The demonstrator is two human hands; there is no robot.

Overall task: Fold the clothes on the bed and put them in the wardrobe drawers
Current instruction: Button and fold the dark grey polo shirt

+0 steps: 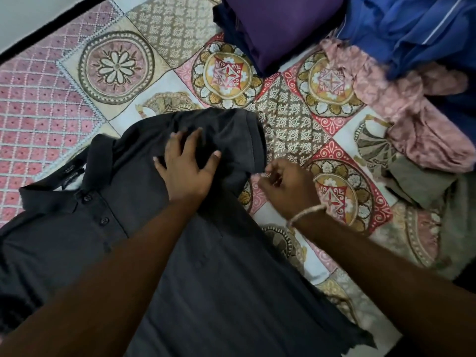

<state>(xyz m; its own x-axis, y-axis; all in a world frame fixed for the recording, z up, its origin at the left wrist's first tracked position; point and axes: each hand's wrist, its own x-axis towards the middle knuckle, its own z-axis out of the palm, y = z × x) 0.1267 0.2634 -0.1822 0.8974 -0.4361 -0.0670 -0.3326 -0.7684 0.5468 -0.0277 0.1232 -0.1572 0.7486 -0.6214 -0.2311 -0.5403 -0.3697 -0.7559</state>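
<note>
Head view: dark polo shirt lies front-up on the bed, nearest me. My left hand is flat, grip apart, pinning the shoulder. My right hand has its grip pinched on the sleeve hem. Advice: keep the shoulder pinned and fold the sleeve inward smoothly. Unfolded clothes wait at the bed's far right.

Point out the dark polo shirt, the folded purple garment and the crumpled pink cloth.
dark polo shirt (206, 279): head view, on the chest panel below the forearm.
folded purple garment (280, 29): head view, on its flat top face.
crumpled pink cloth (412, 119): head view, on the bunched middle folds.
</note>
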